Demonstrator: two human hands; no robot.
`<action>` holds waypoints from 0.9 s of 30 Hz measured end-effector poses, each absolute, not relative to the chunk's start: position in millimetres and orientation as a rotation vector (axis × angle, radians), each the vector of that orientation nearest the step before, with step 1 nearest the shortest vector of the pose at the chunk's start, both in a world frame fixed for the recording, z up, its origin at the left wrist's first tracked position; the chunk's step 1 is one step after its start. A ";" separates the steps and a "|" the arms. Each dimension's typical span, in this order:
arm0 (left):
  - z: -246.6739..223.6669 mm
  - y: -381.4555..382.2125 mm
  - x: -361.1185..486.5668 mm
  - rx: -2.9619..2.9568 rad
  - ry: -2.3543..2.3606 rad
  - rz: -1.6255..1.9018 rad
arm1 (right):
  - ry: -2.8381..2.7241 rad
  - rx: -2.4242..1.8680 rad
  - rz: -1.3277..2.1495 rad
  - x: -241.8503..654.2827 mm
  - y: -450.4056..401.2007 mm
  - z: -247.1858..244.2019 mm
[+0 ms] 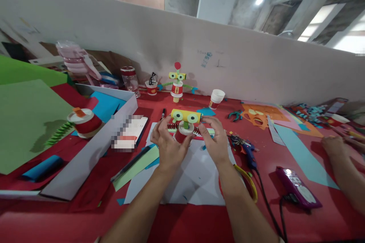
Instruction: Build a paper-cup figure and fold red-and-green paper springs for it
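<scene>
Between my hands is a paper cup robot: a red and white cup topped by a yellow paper tube head with two round eyes. Dark red folded paper arms stick out at its sides. My left hand has its fingers and thumb closed around the cup's left side and front. My right hand is at the other side, its fingertips at the right end of the yellow head. White paper sheets lie beneath both hands. A finished-looking cup robot with green spring arms stands behind, near the wall.
At left, a white box holds another cup and coloured paper; a phone lies beside it. On the right are a glue gun, yellow-handled scissors, pliers, a purple device and another person's hand.
</scene>
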State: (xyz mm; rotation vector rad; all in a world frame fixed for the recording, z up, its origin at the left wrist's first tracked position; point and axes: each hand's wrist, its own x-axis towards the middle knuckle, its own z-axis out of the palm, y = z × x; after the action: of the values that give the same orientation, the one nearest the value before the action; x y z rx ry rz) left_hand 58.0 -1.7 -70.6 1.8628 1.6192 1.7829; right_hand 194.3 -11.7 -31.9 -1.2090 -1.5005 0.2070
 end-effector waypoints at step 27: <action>-65.1 -38.8 52.6 1.746 1.544 2.007 | -1.231 -1.259 0.355 198.8 -13.0 -33.3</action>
State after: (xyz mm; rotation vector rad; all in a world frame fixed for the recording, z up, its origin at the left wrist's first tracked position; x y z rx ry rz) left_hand 52.6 -38.8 -65.1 1.7460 1.5438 2.0066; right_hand 198.8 -13.0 -33.3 -1.2589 -1.2305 0.3547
